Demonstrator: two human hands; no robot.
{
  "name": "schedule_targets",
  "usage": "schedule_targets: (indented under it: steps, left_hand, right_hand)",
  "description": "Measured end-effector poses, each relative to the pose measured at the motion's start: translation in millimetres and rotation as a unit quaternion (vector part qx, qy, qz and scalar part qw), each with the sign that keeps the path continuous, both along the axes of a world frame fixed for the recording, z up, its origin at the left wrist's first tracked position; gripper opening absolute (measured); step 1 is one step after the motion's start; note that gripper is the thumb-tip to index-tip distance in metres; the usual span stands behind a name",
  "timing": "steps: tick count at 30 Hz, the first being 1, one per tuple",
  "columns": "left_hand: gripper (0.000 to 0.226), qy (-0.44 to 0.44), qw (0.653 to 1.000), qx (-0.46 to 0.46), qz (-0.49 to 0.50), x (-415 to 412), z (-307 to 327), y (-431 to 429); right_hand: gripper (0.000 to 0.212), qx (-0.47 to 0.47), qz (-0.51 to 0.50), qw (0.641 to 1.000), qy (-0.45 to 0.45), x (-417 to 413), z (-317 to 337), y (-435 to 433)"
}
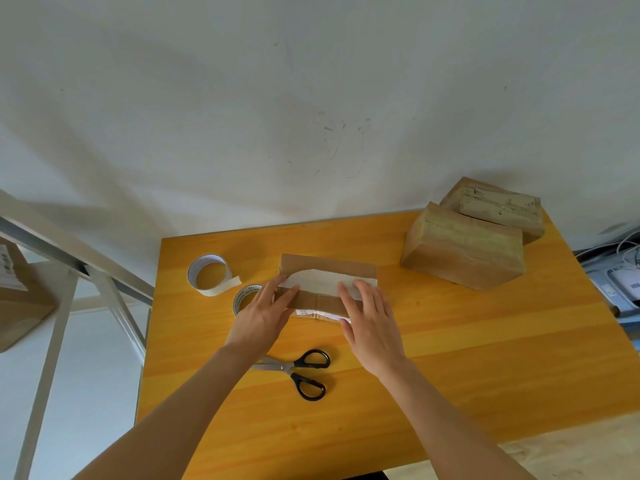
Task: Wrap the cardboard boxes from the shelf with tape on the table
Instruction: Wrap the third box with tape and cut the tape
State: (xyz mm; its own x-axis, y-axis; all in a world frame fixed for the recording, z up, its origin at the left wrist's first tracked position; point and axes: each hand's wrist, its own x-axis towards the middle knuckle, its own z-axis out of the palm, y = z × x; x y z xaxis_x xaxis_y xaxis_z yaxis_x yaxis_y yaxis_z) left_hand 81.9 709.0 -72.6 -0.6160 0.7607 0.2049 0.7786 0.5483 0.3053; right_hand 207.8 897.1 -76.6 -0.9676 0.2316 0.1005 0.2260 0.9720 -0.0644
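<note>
The cardboard box point(329, 270) lies mid-tabletop point(450, 341) under the left hand point(265, 315) and right hand point(372, 329), both flat with fingers straight, gripping nothing; to seat the tape well, I'd press outward from the box's middle towards each end, steadying it against sliding. Left of the box sit a white tape roll point(207, 262) and a brown tape roll point(246, 291); nearer than it, scissors point(287, 368); beyond it rightward, two taped boxes point(464, 252) by the white wall point(311, 98).

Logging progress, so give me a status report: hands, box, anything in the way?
Both open: left hand, right hand flat on cardboard box. Box mid-table, white strip across top. Nothing blocking: scissors apart, tape roll by left hand.
</note>
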Motion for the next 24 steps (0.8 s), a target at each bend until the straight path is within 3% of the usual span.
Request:
schedule_targets:
  steps: [9, 14, 20, 24]
  left_hand:
    - [0.044, -0.017, 0.999, 0.004, 0.049, 0, 2, -5]
    - [0.043, -0.028, 0.998, 0.022, 0.054, 2, 2, -4]
    - [0.043, -0.013, 0.999, 0.023, 0.046, 3, 1, -7]
    - [0.042, -0.024, 0.998, 0.025, 0.048, 1, 2, -7]
  right_hand:
    - [0.06, 0.016, 0.007, 1.0, 0.02, 0, 4, 1]
    - [0.064, 0.013, 0.068, 0.997, 0.033, -8, 9, -9]
    - [0.061, -0.042, 0.145, 0.988, -0.029, -48, 17, -31]
    - [0.061, -0.059, 0.134, 0.988, -0.044, -52, 12, -37]
